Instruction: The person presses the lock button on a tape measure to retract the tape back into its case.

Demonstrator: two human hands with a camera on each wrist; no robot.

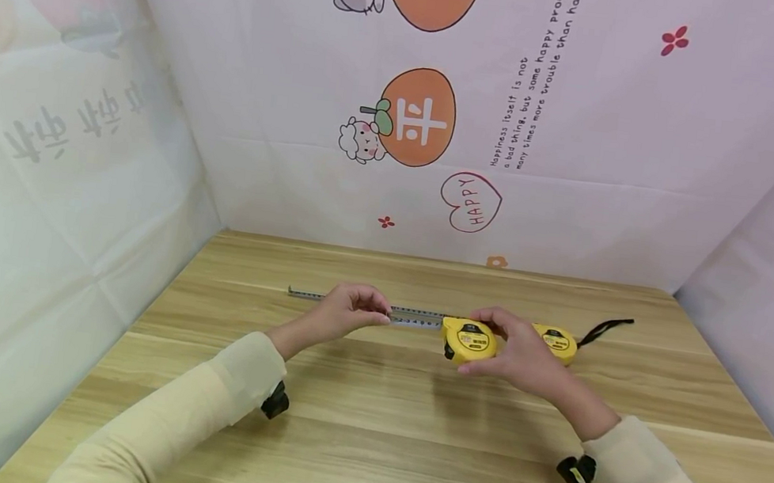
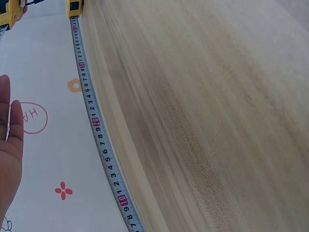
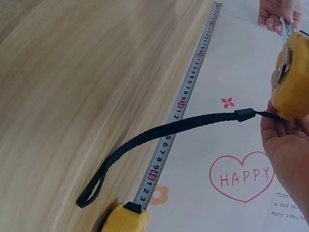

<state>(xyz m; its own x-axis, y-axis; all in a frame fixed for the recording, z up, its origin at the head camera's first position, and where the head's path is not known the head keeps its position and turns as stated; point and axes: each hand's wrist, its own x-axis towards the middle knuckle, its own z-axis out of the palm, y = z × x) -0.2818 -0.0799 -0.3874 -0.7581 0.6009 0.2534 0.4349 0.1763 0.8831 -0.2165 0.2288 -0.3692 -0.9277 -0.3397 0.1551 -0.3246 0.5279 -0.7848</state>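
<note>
My right hand [image 1: 524, 357] grips a yellow tape measure [image 1: 469, 340] by its case, held up over the wooden table. Its short drawn-out blade [image 1: 415, 322] runs to my left hand [image 1: 350, 311], whose thumb and fingers pinch the end. In the right wrist view a black wrist strap [image 3: 174, 126] hangs from the held case. Behind it, a second yellow tape measure [image 1: 557, 343] lies on the table, partly hidden by my right hand. The long blade [image 2: 99, 133] of this second one stretches leftward across the table, behind both hands.
The wooden table [image 1: 364, 446] meets a printed white cloth wall [image 1: 279, 181] at its back edge. More white cloth hangs at the left [image 1: 22, 232] and right sides. A black strap [image 1: 602, 330] extends from the right end of the lying tape measure.
</note>
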